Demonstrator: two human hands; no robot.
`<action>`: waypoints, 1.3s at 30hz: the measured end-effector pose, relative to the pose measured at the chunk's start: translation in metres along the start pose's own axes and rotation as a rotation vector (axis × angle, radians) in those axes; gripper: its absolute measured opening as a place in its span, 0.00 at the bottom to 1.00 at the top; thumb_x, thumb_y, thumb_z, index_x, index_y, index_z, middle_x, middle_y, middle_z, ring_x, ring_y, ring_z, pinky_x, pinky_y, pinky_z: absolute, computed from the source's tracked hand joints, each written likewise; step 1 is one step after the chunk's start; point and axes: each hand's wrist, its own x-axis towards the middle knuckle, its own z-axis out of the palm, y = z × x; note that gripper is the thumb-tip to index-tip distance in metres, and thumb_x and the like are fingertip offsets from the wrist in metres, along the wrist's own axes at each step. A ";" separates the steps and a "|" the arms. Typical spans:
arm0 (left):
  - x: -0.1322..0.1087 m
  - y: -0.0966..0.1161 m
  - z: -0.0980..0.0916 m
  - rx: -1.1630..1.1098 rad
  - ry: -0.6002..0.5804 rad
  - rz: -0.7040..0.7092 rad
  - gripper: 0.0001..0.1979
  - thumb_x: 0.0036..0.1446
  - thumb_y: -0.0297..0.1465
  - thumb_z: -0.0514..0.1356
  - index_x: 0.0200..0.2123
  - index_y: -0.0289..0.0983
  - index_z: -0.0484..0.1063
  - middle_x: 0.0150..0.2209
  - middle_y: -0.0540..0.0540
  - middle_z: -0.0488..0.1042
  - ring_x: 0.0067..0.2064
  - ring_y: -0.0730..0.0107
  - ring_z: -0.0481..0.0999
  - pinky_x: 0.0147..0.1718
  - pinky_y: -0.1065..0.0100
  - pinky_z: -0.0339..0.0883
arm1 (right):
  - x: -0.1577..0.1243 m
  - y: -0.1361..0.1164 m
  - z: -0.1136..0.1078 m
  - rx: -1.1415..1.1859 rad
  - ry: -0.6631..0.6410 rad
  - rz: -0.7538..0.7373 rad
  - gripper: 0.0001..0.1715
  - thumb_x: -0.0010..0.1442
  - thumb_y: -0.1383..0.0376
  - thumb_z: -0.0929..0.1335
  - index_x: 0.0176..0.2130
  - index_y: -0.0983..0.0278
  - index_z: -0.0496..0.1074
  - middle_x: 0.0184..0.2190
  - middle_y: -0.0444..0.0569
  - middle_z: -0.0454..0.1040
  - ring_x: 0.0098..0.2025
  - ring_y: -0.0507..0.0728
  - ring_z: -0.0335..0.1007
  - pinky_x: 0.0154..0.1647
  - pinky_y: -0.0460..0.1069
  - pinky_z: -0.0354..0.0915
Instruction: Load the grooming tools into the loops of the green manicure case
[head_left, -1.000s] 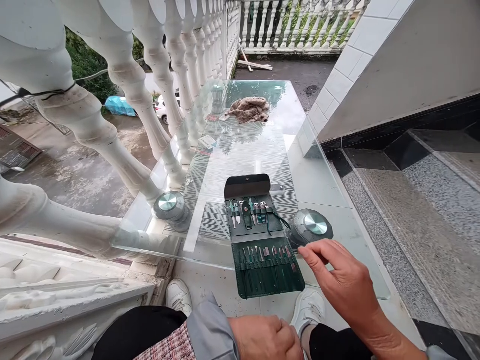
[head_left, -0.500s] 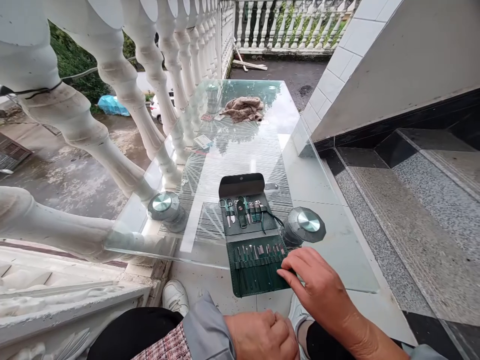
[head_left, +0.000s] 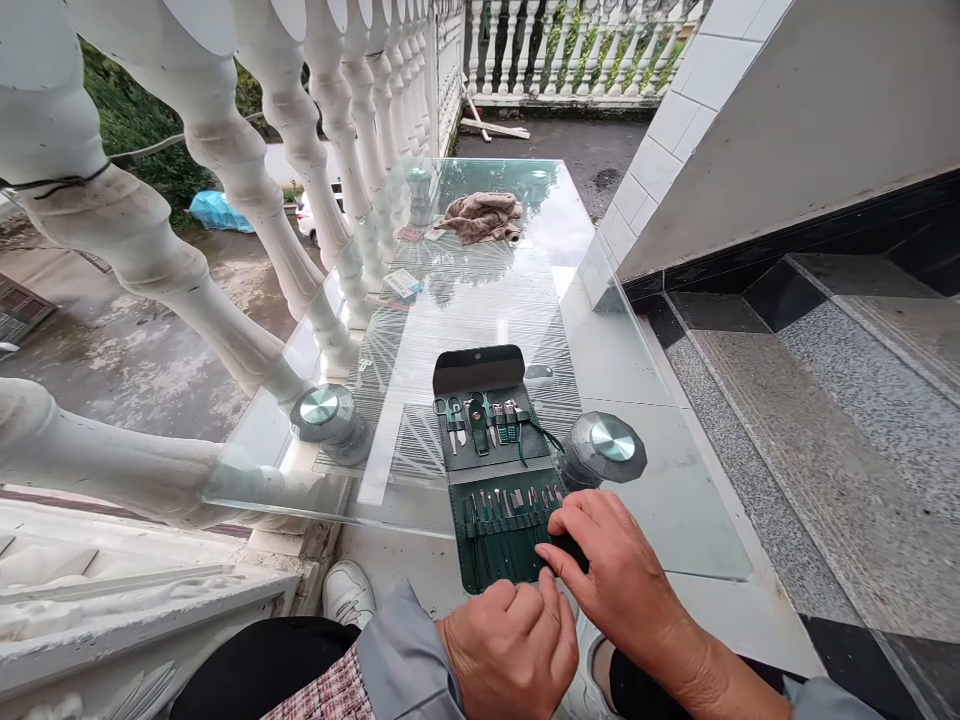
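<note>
A dark green manicure case [head_left: 487,463] lies unfolded on the glass table, its near end overhanging the table's front edge. Its upper panel holds scissors [head_left: 454,408], nail clippers [head_left: 506,425] and other small tools under straps. A row of slim metal tools [head_left: 514,500] is tucked into the lower panel. My right hand [head_left: 611,560] is curled over the lower right corner of the case, thumb and index finger apart. My left hand [head_left: 514,640] is closed just below the case's near edge, close to my right fingertips. Whatever it may hold is hidden.
The glass table [head_left: 675,520] rests on faceted supports [head_left: 604,447]. A brown cloth [head_left: 480,217] and a small box [head_left: 403,284] lie farther back. A white balustrade [head_left: 247,230] runs along the left, with stone stairs [head_left: 847,400] on the right.
My left hand has risen toward the near edge of the case and my right hand. My right hand has shifted slightly left over the lower panel. The view has moved a little.
</note>
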 end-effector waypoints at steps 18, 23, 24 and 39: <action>-0.001 0.001 0.002 -0.008 0.019 -0.050 0.14 0.56 0.27 0.52 0.40 0.26 0.73 0.34 0.34 0.76 0.24 0.68 0.69 0.17 0.68 0.52 | 0.003 -0.006 0.001 -0.027 0.008 0.063 0.06 0.53 0.69 0.67 0.31 0.62 0.63 0.31 0.47 0.67 0.35 0.56 0.60 0.37 0.52 0.57; 0.001 0.000 0.000 -0.024 0.025 -0.046 0.13 0.56 0.27 0.52 0.39 0.28 0.74 0.35 0.34 0.77 0.24 0.67 0.69 0.17 0.67 0.52 | 0.006 0.005 -0.007 0.022 0.048 0.047 0.02 0.57 0.67 0.65 0.33 0.61 0.64 0.32 0.47 0.68 0.36 0.57 0.62 0.38 0.53 0.59; 0.001 0.001 -0.001 -0.026 0.027 -0.042 0.13 0.56 0.28 0.52 0.38 0.28 0.74 0.36 0.34 0.77 0.24 0.67 0.69 0.17 0.67 0.52 | 0.006 0.007 -0.009 0.027 0.067 0.050 0.01 0.58 0.67 0.64 0.33 0.61 0.64 0.32 0.48 0.68 0.37 0.57 0.62 0.38 0.53 0.60; -0.003 0.007 0.009 0.056 -0.005 -0.209 0.13 0.56 0.27 0.53 0.40 0.27 0.72 0.39 0.32 0.76 0.24 0.69 0.67 0.19 0.66 0.51 | 0.003 0.002 0.001 0.010 0.065 -0.207 0.18 0.60 0.75 0.59 0.42 0.63 0.73 0.30 0.50 0.67 0.36 0.55 0.59 0.37 0.52 0.60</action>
